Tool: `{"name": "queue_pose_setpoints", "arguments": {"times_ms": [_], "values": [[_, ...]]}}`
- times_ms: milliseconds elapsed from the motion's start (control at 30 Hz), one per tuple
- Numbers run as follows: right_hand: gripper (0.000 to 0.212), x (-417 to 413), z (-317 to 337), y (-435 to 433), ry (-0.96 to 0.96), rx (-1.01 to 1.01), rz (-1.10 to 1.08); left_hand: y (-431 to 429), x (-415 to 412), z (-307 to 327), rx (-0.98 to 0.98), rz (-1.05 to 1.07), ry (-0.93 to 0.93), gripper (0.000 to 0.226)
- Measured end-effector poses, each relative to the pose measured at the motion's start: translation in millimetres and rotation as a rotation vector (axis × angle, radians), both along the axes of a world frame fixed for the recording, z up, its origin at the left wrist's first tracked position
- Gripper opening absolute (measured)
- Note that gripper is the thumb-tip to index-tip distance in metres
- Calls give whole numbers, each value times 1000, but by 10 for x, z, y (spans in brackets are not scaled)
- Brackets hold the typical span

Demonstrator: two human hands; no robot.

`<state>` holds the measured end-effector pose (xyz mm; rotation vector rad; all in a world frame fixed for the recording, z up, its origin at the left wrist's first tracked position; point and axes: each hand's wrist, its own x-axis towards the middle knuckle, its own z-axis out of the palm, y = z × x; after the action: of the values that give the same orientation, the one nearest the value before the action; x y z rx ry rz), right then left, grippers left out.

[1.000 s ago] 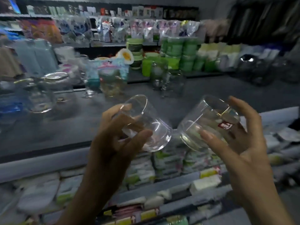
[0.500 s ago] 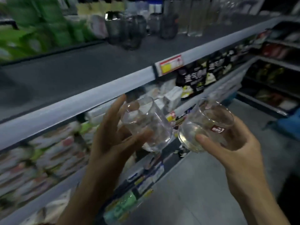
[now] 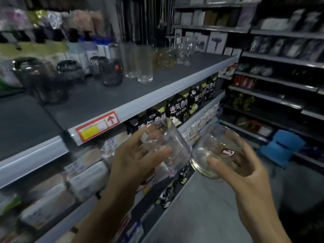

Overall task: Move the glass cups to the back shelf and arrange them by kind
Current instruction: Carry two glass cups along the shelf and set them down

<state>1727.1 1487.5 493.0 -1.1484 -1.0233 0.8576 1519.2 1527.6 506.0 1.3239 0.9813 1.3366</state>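
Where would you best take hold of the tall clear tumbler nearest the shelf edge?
Probably round the mid wall of the tall tumbler, from the aisle side: it stands upright and straight-sided, other glasses close behind, bare shelf in front.

The left hand (image 3: 136, 160) and right hand (image 3: 245, 174) are bare, and so are both wrists and the forearms (image 3: 263, 218), right down to the lower edge of the view. The fingers (image 3: 223, 166) are long and slender. The thumbnails (image 3: 211, 161) are short and rounded. Dim light and blur hide finer detail such as lines or marks on the skin.
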Motion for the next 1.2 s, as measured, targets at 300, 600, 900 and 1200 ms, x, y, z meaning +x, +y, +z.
{"name": "queue_pose_setpoints", "arguments": {"times_ms": [300,600,900,1200], "values": [[74,610,217,1393,-87,21,-87,1585,714,29,118,-74,-9,62],[71,1486,317,2716,-146,50,-167,2920,1674,259,233,-66,95,48],[73,2669,392,4196,-139,63,-45,4206,2798,352,281,118,249,50],[79,3492,533,5647,-123,125,195,5230,3588,535,224,404,266,66]]}}
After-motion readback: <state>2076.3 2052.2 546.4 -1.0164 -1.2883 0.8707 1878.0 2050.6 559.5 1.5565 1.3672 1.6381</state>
